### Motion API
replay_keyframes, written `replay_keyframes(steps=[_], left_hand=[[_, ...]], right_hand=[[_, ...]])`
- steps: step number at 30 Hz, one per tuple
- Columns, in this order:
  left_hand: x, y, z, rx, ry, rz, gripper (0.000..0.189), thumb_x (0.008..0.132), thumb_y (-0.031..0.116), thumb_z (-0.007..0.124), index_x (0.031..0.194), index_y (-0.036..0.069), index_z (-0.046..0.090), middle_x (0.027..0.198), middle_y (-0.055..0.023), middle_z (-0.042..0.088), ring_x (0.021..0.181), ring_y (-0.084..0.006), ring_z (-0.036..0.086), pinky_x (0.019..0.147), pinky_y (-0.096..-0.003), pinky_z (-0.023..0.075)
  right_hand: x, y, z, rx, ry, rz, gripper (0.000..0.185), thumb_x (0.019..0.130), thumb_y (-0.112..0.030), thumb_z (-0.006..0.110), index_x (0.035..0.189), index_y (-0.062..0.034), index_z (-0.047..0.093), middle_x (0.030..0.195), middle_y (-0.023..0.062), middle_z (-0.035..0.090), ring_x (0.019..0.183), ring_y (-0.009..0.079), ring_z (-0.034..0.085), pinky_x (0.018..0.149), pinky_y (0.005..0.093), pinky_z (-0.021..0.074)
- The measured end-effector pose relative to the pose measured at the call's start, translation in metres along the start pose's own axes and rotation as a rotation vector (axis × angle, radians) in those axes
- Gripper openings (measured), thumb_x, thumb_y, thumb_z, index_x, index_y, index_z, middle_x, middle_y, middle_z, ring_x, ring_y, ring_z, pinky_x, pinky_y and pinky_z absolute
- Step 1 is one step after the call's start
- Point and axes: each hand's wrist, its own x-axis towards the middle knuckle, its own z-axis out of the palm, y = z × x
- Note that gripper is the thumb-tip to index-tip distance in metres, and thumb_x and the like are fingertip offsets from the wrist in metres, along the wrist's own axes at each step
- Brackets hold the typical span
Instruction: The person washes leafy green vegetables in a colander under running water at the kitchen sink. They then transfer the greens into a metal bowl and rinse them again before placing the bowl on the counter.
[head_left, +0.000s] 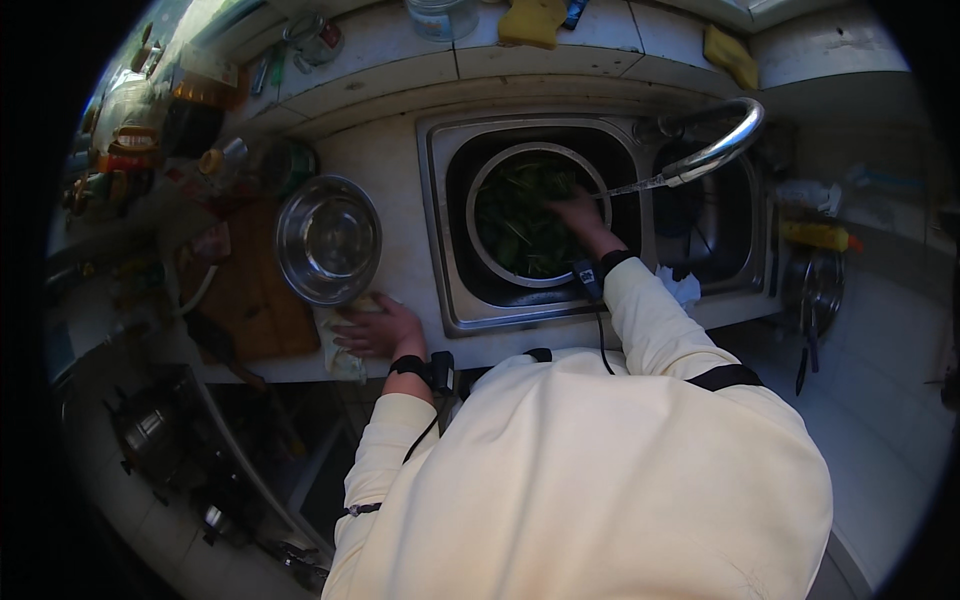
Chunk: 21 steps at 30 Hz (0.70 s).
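In the left basin of the steel sink (437, 225) stands a round metal pan (477, 247) filled with dark leafy greens (517, 217). My right hand (581, 214) reaches into it from the right, its fingertips among the leaves; whether they grip any is unclear. Water from the curved chrome faucet (724, 142) runs down beside that hand. My left hand (382, 328) rests, fingers spread, on a pale cloth (341, 352) at the counter's front edge. Just behind it sits a shiny steel bowl (330, 238) with nothing visible inside.
A wooden cutting board (277, 300) lies left of the bowl, with a dark-handled knife (214, 337) by its edge. Jars and bottles (135, 135) crowd the far left corner. Yellow sponges (532, 22) and a glass jar (442, 19) line the back ledge. A yellow bottle (814, 234) stands at right.
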Motion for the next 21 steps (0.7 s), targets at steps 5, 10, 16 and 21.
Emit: replay_keyframes(steps=[5, 10, 16, 21], left_hand=[[-0.001, -0.002, 0.006, 0.009, 0.045, 0.023, 0.086, 0.105, 0.058, 0.047, 0.168, 0.012, 0.012, 0.172, -0.0286, 0.012, 0.159, -0.0512, 0.010, 0.127, -0.0643, 0.0103], [0.000, -0.001, 0.008, 0.035, 0.066, 0.017, 0.087, 0.104, 0.061, 0.046, 0.167, 0.008, 0.018, 0.172, -0.0283, 0.017, 0.159, -0.0505, 0.013, 0.126, -0.0639, 0.0147], [-0.001, -0.001, 0.000, 0.016, 0.046, 0.015, 0.086, 0.105, 0.061, 0.045, 0.167, 0.009, 0.016, 0.172, -0.0281, 0.016, 0.159, -0.0505, 0.013, 0.126, -0.0632, 0.0137], [-0.001, 0.001, -0.002, -0.003, 0.013, -0.002, 0.085, 0.105, 0.059, 0.045, 0.167, 0.010, 0.014, 0.172, -0.0277, 0.012, 0.160, -0.0505, 0.010, 0.127, -0.0633, 0.0122]], right_hand=[[-0.026, -0.010, -0.011, -0.255, 0.175, -0.202, 0.079, 0.089, -0.031, 0.082, 0.151, 0.0025, 0.047, 0.138, 0.0253, 0.064, 0.126, 0.0365, 0.065, 0.106, 0.0439, 0.0519], [-0.022, 0.005, 0.025, -0.950, 0.058, -0.041, 0.083, 0.102, -0.039, 0.063, 0.164, 0.0024, 0.026, 0.167, 0.0319, 0.028, 0.156, 0.0473, 0.028, 0.125, 0.0553, 0.0302], [0.013, 0.041, 0.045, -0.904, 0.145, -0.033, 0.093, 0.093, -0.037, 0.075, 0.166, -0.0102, 0.023, 0.171, 0.0280, 0.020, 0.154, 0.0458, 0.032, 0.122, 0.0589, 0.0346], [0.005, 0.015, 0.009, -0.231, 0.072, 0.013, 0.090, 0.083, -0.027, 0.083, 0.159, -0.0065, 0.039, 0.136, 0.0247, 0.062, 0.127, 0.0342, 0.063, 0.107, 0.0440, 0.0510]])
